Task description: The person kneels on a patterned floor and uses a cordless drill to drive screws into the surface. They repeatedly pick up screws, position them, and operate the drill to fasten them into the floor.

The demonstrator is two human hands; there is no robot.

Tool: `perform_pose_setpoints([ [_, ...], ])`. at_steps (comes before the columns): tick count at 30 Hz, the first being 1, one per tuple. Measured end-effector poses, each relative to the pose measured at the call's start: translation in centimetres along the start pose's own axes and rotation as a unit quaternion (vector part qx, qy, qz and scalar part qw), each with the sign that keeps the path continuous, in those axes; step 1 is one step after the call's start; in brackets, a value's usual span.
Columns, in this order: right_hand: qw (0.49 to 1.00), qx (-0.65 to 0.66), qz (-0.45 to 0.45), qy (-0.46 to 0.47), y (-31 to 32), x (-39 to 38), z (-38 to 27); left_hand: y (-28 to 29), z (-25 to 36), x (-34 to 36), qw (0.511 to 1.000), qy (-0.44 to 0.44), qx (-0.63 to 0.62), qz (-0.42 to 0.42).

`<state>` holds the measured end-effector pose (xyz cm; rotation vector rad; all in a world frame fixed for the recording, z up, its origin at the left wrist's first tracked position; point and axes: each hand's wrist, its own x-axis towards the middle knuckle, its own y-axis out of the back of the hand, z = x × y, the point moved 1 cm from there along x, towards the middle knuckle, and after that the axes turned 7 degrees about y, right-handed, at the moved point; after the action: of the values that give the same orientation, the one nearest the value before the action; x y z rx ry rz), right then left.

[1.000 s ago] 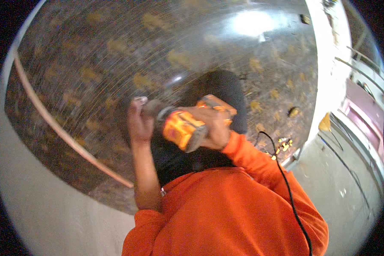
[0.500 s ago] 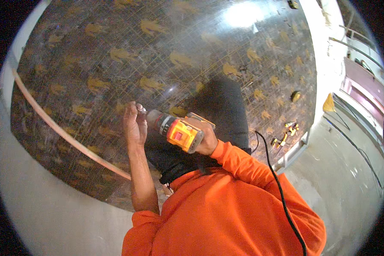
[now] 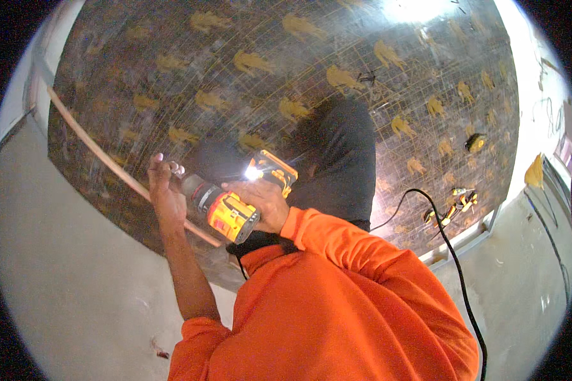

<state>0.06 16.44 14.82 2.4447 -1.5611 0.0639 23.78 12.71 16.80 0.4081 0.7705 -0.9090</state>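
A yellow and black cordless drill [image 3: 232, 219] is in my right hand [image 3: 267, 204], whose fingers are wrapped round its handle. Its work light [image 3: 254, 172] glows near the base of the handle. The front of the drill points up and left, toward my left hand [image 3: 169, 193]. The fingers of my left hand are bent together just beyond the drill's nose. Something small and shiny shows at the fingertips, too blurred to name.
A large dark board [image 3: 235, 63] with yellow printed marks and grid lines lies under me. A thin wooden strip [image 3: 124, 171] runs along its left side. Tape measure [image 3: 475, 142], yellow-black tools [image 3: 454, 206] and a black cable [image 3: 440, 232] are at the right.
Both hands and the drill have moved left in the picture. The drill's light now shows brightly. The board and tools have shifted right in view.
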Motion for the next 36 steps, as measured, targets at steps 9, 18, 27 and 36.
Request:
perform_pose_setpoints([
  [9, 0.993, -0.026, 0.037, -0.113, -2.6, -3.1, 3.8, 0.4, -5.5, 9.5, 0.964, 0.152, 0.062, -0.210],
  [18, 0.968, -0.065, 0.042, -0.237, -2.2, -0.9, 4.2, -4.5, -14.3, 11.9, 0.942, 0.265, -0.151, -0.142],
  [27, 0.922, -0.230, -0.179, -0.253, 0.4, 10.4, 5.8, -6.0, -15.7, 16.8, 0.896, 0.211, -0.299, -0.252],
  [36, 0.817, -0.360, -0.375, -0.248, 3.8, 9.7, 5.7, -8.2, -13.3, 12.0, 0.911, 0.335, -0.165, -0.172],
])
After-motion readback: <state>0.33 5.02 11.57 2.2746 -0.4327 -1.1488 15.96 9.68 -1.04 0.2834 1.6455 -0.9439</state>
